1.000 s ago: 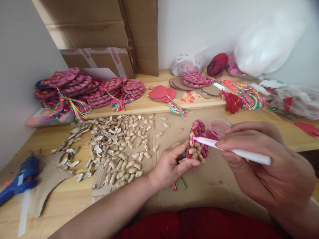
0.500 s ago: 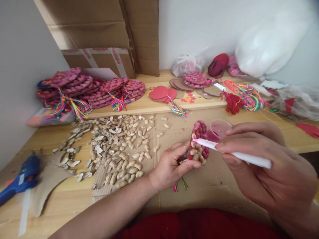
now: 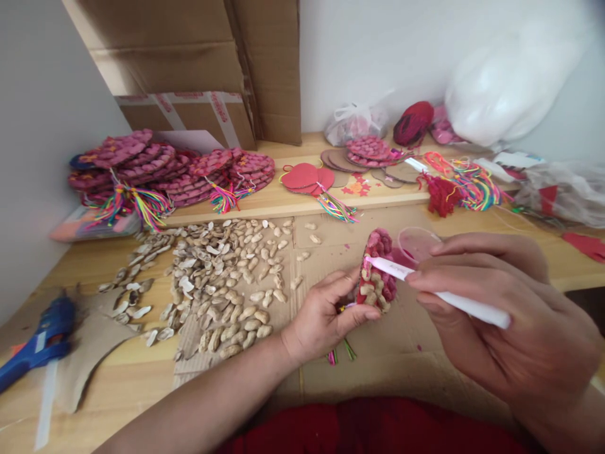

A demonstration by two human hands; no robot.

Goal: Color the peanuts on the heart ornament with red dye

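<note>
My left hand is closed round the lower left edge of a peanut-shell disc, thumb in front, fingers behind. The disc is tilted, its red face towards the right. Most shells on it are pink; a few in the lower part are bare tan. Between the fingers of my right hand is a white marker, its pink tip touching a shell near the disc's left edge. Coloured tassel ends hang below my left hand. Behind the disc a clear round lid or dish with pink stain shows, partly hidden.
Loose peanut shells spread over cardboard at the left. A blue glue gun lies at far left. Along the raised wooden shelf stand stacks of pink shell discs, red discs, tassels and a yarn ball.
The marker tip has moved slightly up along the disc's left edge, and the shell there looks pinker. My left hand and the disc have hardly moved.
</note>
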